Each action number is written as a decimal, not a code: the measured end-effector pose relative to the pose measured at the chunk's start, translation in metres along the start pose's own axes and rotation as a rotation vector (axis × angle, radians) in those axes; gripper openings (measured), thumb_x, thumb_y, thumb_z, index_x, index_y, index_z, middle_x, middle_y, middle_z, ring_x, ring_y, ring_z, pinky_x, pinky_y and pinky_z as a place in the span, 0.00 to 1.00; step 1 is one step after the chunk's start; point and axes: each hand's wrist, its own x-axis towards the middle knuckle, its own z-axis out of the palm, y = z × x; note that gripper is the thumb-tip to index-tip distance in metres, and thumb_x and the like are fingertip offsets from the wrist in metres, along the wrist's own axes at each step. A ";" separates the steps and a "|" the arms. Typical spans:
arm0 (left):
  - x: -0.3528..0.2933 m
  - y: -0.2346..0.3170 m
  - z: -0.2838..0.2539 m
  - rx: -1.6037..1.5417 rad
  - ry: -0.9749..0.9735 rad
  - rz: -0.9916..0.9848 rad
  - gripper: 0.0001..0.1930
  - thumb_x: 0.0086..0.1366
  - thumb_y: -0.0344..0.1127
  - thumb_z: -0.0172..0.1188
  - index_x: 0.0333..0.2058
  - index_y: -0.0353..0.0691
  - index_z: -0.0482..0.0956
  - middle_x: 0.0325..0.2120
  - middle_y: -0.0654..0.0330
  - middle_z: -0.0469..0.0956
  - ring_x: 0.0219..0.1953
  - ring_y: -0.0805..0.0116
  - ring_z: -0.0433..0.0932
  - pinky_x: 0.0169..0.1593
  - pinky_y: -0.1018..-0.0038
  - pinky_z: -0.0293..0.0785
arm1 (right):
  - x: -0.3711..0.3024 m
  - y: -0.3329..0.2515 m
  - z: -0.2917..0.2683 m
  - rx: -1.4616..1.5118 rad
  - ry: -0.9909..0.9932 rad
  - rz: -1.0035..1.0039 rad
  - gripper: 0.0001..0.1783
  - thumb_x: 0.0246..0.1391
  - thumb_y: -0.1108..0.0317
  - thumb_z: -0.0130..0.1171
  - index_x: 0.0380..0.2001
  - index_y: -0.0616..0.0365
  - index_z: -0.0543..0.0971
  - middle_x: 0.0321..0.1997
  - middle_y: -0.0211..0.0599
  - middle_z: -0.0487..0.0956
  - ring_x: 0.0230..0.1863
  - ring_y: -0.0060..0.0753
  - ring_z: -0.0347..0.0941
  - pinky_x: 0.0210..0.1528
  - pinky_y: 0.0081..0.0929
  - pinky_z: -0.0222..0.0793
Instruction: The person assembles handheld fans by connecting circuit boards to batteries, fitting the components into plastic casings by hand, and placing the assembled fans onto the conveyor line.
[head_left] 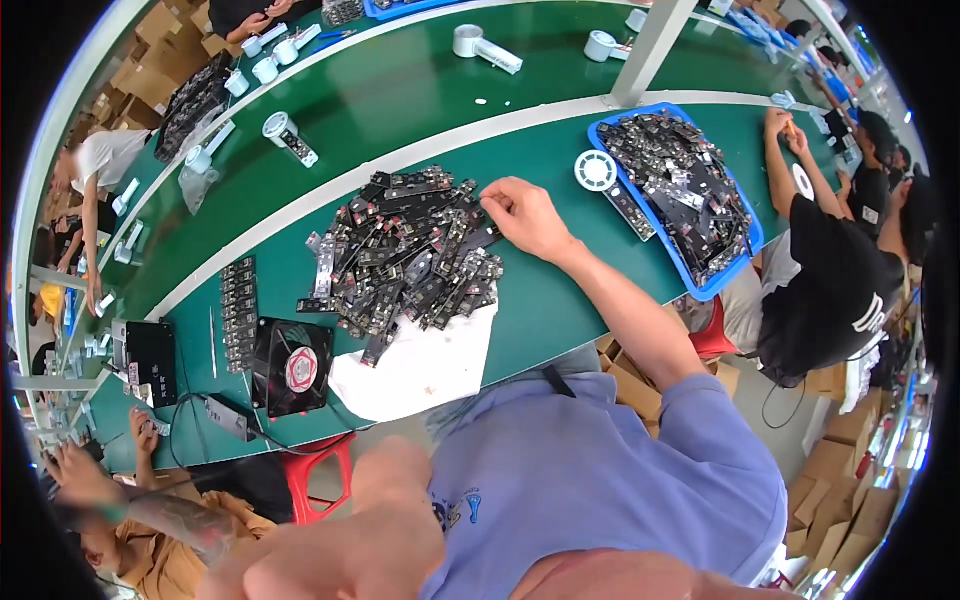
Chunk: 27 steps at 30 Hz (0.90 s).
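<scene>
A heap of small black circuit board modules point(400, 260) lies on the green table, partly on a white cloth point(430, 365). My right hand point(530, 218) is at the heap's right edge, with its fingers curled together by the nearest modules; whatever they pinch is hidden. Close to the camera and smeared, my left hand point(340, 540) is raised in front of my blue shirt, away from the table, and its fingers cannot be made out. To the right of my right hand, a white handheld fan point(598, 172) with an exposed board leans by a blue tray point(711, 290) full of modules.
A row of modules point(239, 315) stands left of the heap, beside a black square cooling fan point(292, 367) and a black power box point(145, 362). White fan bodies point(487, 48) sit on the green conveyor beyond a pale rail. Co-workers sit on both sides.
</scene>
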 end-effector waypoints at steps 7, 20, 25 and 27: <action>0.001 0.015 -0.009 -0.030 0.035 -0.207 0.12 0.69 0.22 0.64 0.49 0.42 0.80 0.53 0.61 0.73 0.53 0.67 0.73 0.55 0.72 0.84 | -0.001 0.004 -0.007 -0.052 -0.007 0.000 0.08 0.64 0.72 0.65 0.41 0.66 0.84 0.35 0.40 0.82 0.31 0.28 0.80 0.34 0.27 0.77; 0.056 0.044 -0.031 0.012 0.774 -0.863 0.08 0.72 0.39 0.65 0.38 0.44 0.77 0.42 0.63 0.77 0.44 0.69 0.77 0.45 0.75 0.80 | 0.164 0.037 -0.046 -0.540 -0.002 -0.190 0.10 0.58 0.69 0.65 0.41 0.63 0.85 0.40 0.54 0.86 0.43 0.52 0.86 0.48 0.43 0.82; -0.020 0.025 -0.072 0.030 0.395 0.030 0.08 0.74 0.36 0.64 0.42 0.40 0.74 0.43 0.60 0.77 0.40 0.64 0.79 0.41 0.70 0.85 | 0.255 0.081 -0.033 -0.900 0.099 -0.023 0.23 0.60 0.60 0.67 0.51 0.65 0.79 0.55 0.57 0.83 0.56 0.62 0.80 0.58 0.50 0.78; -0.032 0.039 -0.069 0.331 0.451 -0.027 0.12 0.72 0.28 0.62 0.52 0.37 0.73 0.50 0.57 0.76 0.43 0.55 0.79 0.40 0.64 0.86 | 0.270 0.096 -0.031 -0.896 0.039 0.104 0.23 0.61 0.59 0.66 0.52 0.64 0.79 0.55 0.56 0.82 0.57 0.61 0.79 0.60 0.50 0.77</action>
